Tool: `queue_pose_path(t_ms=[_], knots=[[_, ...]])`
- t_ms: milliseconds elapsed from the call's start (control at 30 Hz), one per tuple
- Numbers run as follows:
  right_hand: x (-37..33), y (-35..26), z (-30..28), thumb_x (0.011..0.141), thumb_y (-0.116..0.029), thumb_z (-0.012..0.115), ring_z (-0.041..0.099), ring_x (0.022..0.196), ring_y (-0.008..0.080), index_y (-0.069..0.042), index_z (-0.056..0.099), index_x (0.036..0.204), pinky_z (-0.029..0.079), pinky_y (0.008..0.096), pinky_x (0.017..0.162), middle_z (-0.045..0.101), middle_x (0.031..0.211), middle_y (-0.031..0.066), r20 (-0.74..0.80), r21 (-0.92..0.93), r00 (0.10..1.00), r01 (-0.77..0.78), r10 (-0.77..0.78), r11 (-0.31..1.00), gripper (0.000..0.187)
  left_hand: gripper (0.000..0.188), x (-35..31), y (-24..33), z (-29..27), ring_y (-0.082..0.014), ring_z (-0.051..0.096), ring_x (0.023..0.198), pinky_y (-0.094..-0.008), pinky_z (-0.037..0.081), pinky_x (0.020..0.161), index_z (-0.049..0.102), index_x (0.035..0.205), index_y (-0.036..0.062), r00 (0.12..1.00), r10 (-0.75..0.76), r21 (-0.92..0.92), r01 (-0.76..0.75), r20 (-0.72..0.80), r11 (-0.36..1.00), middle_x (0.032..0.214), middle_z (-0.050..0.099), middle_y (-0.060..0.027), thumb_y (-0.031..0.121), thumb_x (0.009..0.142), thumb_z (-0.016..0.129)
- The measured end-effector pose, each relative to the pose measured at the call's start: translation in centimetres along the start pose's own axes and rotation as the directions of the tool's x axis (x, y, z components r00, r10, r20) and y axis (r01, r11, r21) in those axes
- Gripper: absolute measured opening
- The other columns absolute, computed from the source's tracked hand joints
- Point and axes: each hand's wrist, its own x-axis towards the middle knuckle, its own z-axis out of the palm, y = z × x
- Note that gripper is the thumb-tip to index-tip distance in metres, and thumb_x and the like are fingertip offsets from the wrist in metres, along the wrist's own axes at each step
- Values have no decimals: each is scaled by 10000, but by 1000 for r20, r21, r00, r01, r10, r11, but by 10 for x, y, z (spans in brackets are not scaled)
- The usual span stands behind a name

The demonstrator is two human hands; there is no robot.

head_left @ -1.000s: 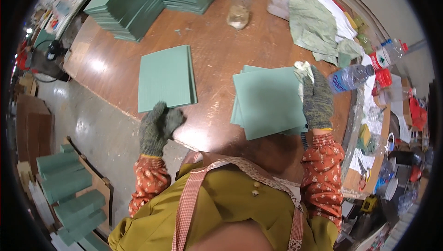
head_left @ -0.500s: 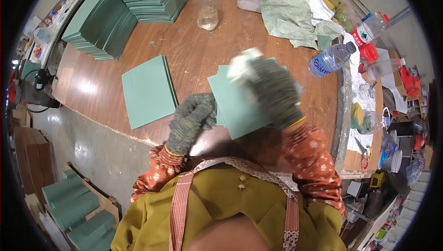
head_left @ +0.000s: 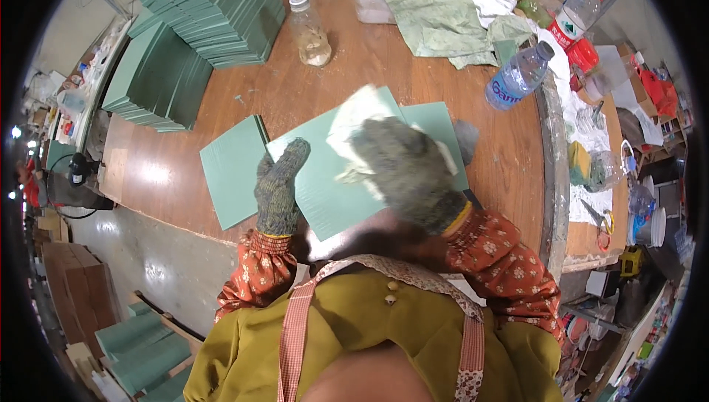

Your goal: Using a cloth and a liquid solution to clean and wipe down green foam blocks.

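Observation:
A flat pale green board (head_left: 325, 199) lies tilted on the table in front of me. My left hand (head_left: 278, 189), in a dark knitted glove, grips its left edge, with the fingers over the top. My right hand (head_left: 413, 173), gloved alike, presses a crumpled white cloth (head_left: 353, 123) onto the board's face. Another green board (head_left: 437, 120) sticks out to the right, partly under the first. At the left, beside my left hand, rests a small pile of green boards (head_left: 230, 173).
Tall stacks of green boards (head_left: 159, 77) stand at the far left. Behind the work are a glass jar (head_left: 310, 36) and a green rag (head_left: 436, 18). A plastic bottle (head_left: 519, 77) stands near the right edge, with scissors (head_left: 602, 225) farther right.
My left hand has moved up and taken the top board's left edge. That board has shifted left, partly over the left pile. The cloth has moved left and down across it.

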Motion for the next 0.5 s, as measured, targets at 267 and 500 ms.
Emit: queue_pose_path(t_ms=[267,500], knots=[[-40,75,-41,891,-225,583,631,979,265,-34,547,1244,481,333,866,624,1133,178,-189,622,626,-520,757,585,403,223,18,63,7,-175,635,949,-285,509,845,625,1051,-38,988,12,249,-51,156,967,1027,663,-120,102,878,618],[-54,74,-57,931,-177,575,623,1002,283,34,550,1219,483,352,843,633,1115,189,-527,308,652,-451,545,838,358,315,67,66,53,-167,623,895,-307,491,820,656,1061,30,802,-199,659,-290,563,694,988,665,-80,268,855,654]])
